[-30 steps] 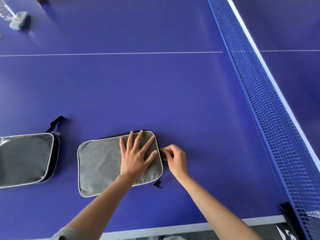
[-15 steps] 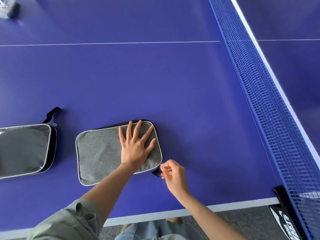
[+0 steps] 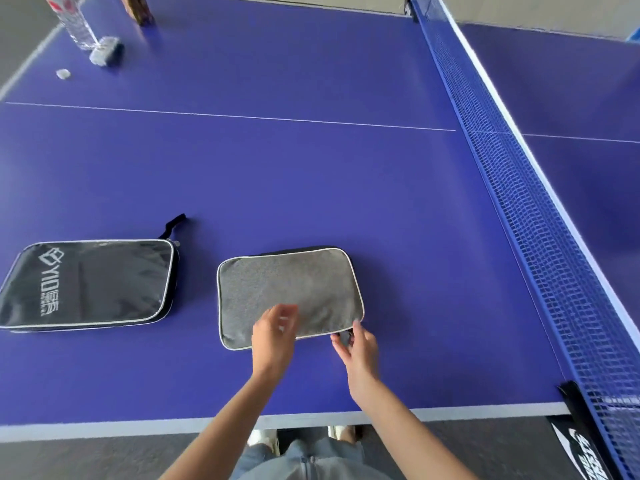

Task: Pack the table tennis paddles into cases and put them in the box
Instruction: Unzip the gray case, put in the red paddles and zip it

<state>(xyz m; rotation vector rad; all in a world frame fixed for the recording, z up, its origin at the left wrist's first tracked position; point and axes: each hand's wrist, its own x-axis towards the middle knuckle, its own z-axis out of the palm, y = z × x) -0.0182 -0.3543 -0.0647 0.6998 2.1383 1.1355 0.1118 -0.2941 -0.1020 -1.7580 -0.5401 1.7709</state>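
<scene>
A grey paddle case (image 3: 291, 289) with white piping lies flat on the blue table tennis table (image 3: 311, 168), close to the near edge. My left hand (image 3: 275, 336) is blurred over the case's near edge, fingers loosely spread, gripping nothing. My right hand (image 3: 356, 344) is at the case's near right corner, fingers curled at the small dark zipper pull there. A second case (image 3: 86, 282), black with white lettering and a black strap, lies flat to the left. No paddle and no box are visible.
The blue net (image 3: 540, 202) runs along the right side, with its clamp (image 3: 575, 393) at the near right corner. A plastic bottle (image 3: 74, 22), a small grey block (image 3: 102, 53) and a cap (image 3: 63, 73) stand at the far left. The near table edge is just below my hands.
My left hand has lifted off the middle of the grey case and drawn back to its near edge. My right hand stays at the near right corner. The view has tilted upward.
</scene>
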